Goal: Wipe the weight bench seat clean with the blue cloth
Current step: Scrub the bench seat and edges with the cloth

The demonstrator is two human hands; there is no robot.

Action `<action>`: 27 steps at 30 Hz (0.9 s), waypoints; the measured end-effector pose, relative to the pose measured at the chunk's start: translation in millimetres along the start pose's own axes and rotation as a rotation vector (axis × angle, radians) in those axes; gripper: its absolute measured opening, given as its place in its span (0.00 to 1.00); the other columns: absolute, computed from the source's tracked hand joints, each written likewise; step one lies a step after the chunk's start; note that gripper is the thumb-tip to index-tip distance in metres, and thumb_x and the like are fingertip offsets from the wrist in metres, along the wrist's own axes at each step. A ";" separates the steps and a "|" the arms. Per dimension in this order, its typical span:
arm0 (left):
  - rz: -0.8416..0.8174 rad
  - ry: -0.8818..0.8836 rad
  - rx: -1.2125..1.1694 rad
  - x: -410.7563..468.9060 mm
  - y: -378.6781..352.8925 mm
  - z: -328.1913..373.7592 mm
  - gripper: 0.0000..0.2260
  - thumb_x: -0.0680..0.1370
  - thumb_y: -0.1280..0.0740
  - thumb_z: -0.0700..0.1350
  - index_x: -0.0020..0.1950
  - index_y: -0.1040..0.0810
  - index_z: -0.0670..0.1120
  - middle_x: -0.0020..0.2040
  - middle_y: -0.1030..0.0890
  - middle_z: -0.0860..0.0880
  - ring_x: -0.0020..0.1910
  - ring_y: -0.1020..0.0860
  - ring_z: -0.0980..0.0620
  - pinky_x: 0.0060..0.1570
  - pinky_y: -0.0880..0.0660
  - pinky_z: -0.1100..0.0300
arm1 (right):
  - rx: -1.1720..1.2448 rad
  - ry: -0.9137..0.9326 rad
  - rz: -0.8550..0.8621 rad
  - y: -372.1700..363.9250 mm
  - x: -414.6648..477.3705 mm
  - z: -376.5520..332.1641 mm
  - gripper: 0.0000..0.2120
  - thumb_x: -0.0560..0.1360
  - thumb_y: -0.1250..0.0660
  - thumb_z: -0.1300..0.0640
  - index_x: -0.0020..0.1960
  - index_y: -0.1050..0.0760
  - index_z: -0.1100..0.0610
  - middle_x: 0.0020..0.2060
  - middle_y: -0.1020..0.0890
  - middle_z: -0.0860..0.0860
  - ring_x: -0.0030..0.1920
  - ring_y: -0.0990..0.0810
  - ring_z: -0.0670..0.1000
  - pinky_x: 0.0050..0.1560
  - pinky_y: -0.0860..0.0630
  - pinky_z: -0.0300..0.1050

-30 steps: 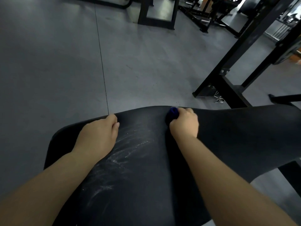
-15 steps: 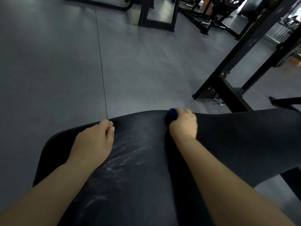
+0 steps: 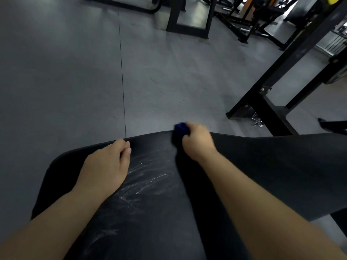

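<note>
On the far left, the grey floor [image 3: 65, 81] runs back from the seat, with a thin dark seam [image 3: 122, 81] going straight away from the bench. The black bench seat [image 3: 262, 175] fills the lower part of the view, and its rounded left corner is near the left forearm.

The left hand [image 3: 105, 166] lies palm down on the seat beside the far edge, toward that left corner. Its fingers [image 3: 120, 145] are pressed together, the tips are at the edge, and the thumb is tucked alongside. Whether the tips hook over the edge cannot be told.

Just right of this hand, pale white streaks [image 3: 148, 177] smear the middle of the seat and trail back toward the near side.

Right of the streaks, the blue cloth [image 3: 180, 130] sits bunched on the far edge of the seat. The right hand [image 3: 197, 143] grips it with fingers curled round it; this hand is a little blurred.

Farther right, a black steel frame [image 3: 281, 72] stands on the floor beyond the seat, with a small metal clip [image 3: 257, 121] lying at its foot. More dark gym machines [image 3: 244, 19] stand along the top of the view.
</note>
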State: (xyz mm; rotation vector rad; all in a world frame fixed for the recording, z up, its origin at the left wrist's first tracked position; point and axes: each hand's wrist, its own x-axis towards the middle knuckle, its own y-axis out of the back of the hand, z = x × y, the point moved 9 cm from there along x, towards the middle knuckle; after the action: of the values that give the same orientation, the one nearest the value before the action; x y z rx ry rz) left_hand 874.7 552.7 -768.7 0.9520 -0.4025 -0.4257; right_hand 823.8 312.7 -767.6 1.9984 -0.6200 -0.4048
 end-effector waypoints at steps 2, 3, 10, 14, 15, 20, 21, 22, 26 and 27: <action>-0.001 0.003 0.006 0.0 -0.1 0.6 0.11 0.81 0.43 0.50 0.52 0.25 0.46 0.28 0.37 0.61 0.26 0.36 0.62 0.27 0.43 0.66 | -0.004 0.112 -0.071 -8.6 -6.3 -17.1 0.15 0.70 0.41 0.64 0.53 0.23 0.53 0.47 0.19 0.56 0.46 0.22 0.59 0.48 0.24 0.49; -0.004 0.003 0.010 0.2 -0.1 0.0 0.11 0.81 0.43 0.51 0.53 0.25 0.46 0.28 0.37 0.61 0.26 0.36 0.62 0.27 0.43 0.66 | -0.032 0.108 -0.076 -3.5 -1.2 -11.3 0.16 0.70 0.40 0.64 0.54 0.23 0.52 0.48 0.19 0.56 0.47 0.21 0.59 0.49 0.23 0.49; -0.002 -0.003 -0.016 -0.8 -1.3 -3.6 0.11 0.81 0.44 0.51 0.51 0.26 0.47 0.27 0.35 0.59 0.25 0.34 0.60 0.27 0.43 0.66 | -0.297 -0.221 -0.089 33.5 37.5 63.2 0.08 0.76 0.38 0.58 0.52 0.22 0.56 0.50 0.19 0.61 0.48 0.22 0.60 0.43 0.31 0.43; -0.006 -0.010 -0.006 -0.2 -2.5 -4.3 0.11 0.81 0.44 0.51 0.51 0.25 0.46 0.28 0.36 0.59 0.25 0.35 0.61 0.27 0.43 0.67 | -0.253 -0.134 -0.167 0.4 43.4 13.9 0.13 0.78 0.41 0.54 0.52 0.22 0.61 0.48 0.20 0.61 0.48 0.22 0.61 0.44 0.30 0.43; -0.005 -0.008 -0.004 -0.3 -2.3 -4.7 0.11 0.81 0.44 0.51 0.51 0.25 0.46 0.28 0.36 0.59 0.25 0.35 0.61 0.27 0.43 0.67 | -0.223 -0.107 -0.186 -8.1 41.2 -1.1 0.13 0.77 0.41 0.54 0.52 0.22 0.61 0.47 0.20 0.60 0.46 0.22 0.60 0.43 0.29 0.43; 0.004 -0.002 -0.003 -0.9 -2.7 -4.2 0.11 0.81 0.44 0.51 0.52 0.25 0.46 0.28 0.35 0.59 0.25 0.34 0.61 0.27 0.43 0.67 | 0.000 0.138 -0.282 -36.2 6.7 -71.4 0.12 0.76 0.42 0.59 0.53 0.21 0.59 0.43 0.20 0.56 0.44 0.23 0.57 0.42 0.32 0.41; 0.005 -0.003 -0.005 -0.9 -3.0 -4.5 0.11 0.81 0.44 0.51 0.52 0.25 0.46 0.28 0.35 0.59 0.26 0.35 0.61 0.27 0.43 0.67 | 0.014 0.163 -0.283 -33.4 2.7 -72.8 0.13 0.76 0.43 0.60 0.55 0.21 0.58 0.44 0.19 0.56 0.44 0.23 0.56 0.43 0.32 0.41; 0.004 -0.007 -0.009 -0.8 -3.1 -4.6 0.12 0.81 0.44 0.51 0.52 0.25 0.46 0.28 0.35 0.59 0.26 0.35 0.61 0.27 0.43 0.67 | 0.010 0.165 -0.263 -25.8 2.1 -67.3 0.13 0.76 0.42 0.61 0.55 0.21 0.57 0.45 0.19 0.55 0.46 0.23 0.56 0.44 0.33 0.39; 0.006 -0.023 -0.032 -1.9 -2.3 -5.6 0.11 0.81 0.44 0.50 0.52 0.26 0.46 0.28 0.35 0.59 0.26 0.35 0.61 0.27 0.44 0.68 | -0.074 -0.010 -0.106 9.2 15.7 -8.9 0.12 0.76 0.41 0.61 0.54 0.22 0.58 0.50 0.18 0.58 0.52 0.22 0.58 0.46 0.34 0.38; 0.011 -0.022 -0.032 -1.7 -2.6 -6.0 0.11 0.81 0.44 0.51 0.52 0.26 0.46 0.29 0.35 0.58 0.26 0.35 0.61 0.27 0.44 0.68 | -0.091 -0.035 -0.074 9.7 15.8 -3.3 0.11 0.75 0.41 0.62 0.52 0.22 0.59 0.50 0.18 0.58 0.51 0.22 0.60 0.45 0.33 0.40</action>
State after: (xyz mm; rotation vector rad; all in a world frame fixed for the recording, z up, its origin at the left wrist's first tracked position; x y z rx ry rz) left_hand 875.9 556.5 -774.2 0.9143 -0.4200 -0.4315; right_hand 835.8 302.0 -757.9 1.9347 -0.5412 -0.5055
